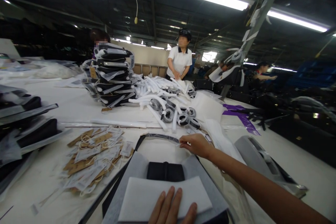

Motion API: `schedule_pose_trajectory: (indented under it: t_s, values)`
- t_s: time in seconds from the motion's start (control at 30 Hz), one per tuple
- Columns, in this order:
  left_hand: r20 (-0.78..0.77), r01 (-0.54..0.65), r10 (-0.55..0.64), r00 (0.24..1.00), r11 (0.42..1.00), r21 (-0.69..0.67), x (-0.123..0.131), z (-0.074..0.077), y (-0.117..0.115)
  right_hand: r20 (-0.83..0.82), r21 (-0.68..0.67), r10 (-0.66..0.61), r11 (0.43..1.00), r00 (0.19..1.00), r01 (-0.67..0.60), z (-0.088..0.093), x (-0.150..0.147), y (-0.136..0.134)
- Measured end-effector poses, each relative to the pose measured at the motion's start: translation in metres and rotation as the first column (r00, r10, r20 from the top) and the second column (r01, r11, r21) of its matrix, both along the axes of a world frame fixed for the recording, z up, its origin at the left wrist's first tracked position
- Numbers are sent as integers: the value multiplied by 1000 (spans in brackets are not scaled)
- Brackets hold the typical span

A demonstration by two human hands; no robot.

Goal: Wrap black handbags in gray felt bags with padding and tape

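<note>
A dark bag (165, 171) lies in front of me on the white table (78, 108), partly covered by a white foam sheet (157, 196) and grey wrapping (136, 168). My left hand (172, 208) rests flat on the foam sheet, fingers stretched out. My right hand (195, 144) reaches forward and pinches the bag's wrapped handle (160, 137) at its far end.
A pile of paper hang tags (91, 155) lies to the left. Stacked wrapped bags (111, 77) and white and grey foam strips (168, 106) crowd the table's middle. A tape dispenser (265, 162) sits at right. A person in a white shirt (180, 61) works across the table.
</note>
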State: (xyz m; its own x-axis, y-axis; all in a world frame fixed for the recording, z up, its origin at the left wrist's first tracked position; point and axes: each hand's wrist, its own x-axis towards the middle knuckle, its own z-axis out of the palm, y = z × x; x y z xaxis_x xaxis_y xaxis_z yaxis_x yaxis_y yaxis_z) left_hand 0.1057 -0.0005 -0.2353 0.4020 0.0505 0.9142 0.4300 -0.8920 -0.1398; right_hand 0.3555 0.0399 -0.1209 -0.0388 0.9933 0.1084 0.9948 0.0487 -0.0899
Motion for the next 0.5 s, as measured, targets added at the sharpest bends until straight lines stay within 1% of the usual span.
schedule_pose_trajectory:
  t_s: [0.03, 0.1, 0.13, 0.17, 0.27, 0.4, 0.43, 0.5]
  values:
    - [95, -5, 6, 995, 1000, -15, 6, -1, -1, 8, 9, 10, 1000, 1000, -10, 2, -1, -4]
    - [279, -11, 29, 960, 998, -66, 16, -2, -4, 26, 21, 33, 999, 999, -33, 5, -5, -13]
    - [321, -9, 36, 946, 996, -83, 19, -2, -5, 32, 23, 43, 999, 999, -44, 7, -8, -17]
    - [322, -6, 34, 946, 996, -90, 20, -2, -5, 39, 26, 53, 998, 998, -54, 9, -11, -22]
    - [234, 8, 11, 972, 997, -80, 19, 1, -6, 78, 58, 72, 995, 994, -77, 16, -24, -39]
    - [257, 48, -16, 966, 992, -117, 10, 8, -6, 154, 77, 93, 991, 984, -106, 21, -46, -67]
    - [241, 56, -27, 970, 992, -114, 6, 11, -5, 169, 76, 102, 990, 980, -116, 21, -51, -74]
    - [100, 64, -55, 993, 994, -93, -3, 18, -4, 194, 83, 128, 986, 973, -146, 19, -59, -85]
